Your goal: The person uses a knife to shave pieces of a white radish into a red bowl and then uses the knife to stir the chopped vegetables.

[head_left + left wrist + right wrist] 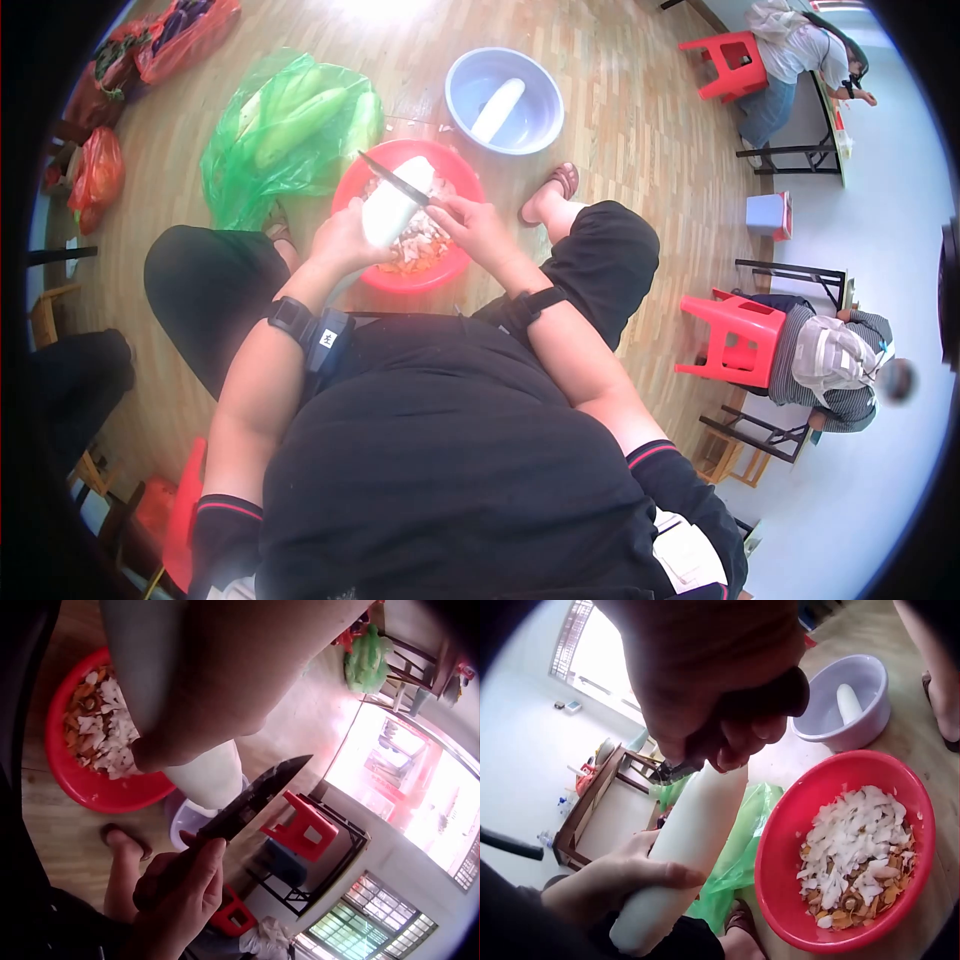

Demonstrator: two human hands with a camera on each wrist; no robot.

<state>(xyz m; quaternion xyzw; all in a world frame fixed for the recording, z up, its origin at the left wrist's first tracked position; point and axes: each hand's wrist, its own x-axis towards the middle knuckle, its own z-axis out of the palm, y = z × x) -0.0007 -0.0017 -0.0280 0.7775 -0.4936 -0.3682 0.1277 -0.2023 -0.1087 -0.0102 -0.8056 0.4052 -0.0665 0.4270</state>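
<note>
My left hand (340, 242) grips a peeled white radish (387, 216) around its lower part, the thumb across it in the right wrist view. A dark-bladed knife (261, 789) is held by its handle in my right hand (478, 232). In the head view the blade crosses over the upper part of the radish. Both hands are above a red basin (768, 900). White shavings (855, 825) lie heaped in it over orange-brown peelings (889, 892).
A pale blue basin (553, 96) holding another white radish (497, 112) stands ahead to the right. To the left lies a green plastic bag (235, 150) of long vegetables. Red bags (97, 180) sit farther left. Two people sit on red stools (735, 340) at the right.
</note>
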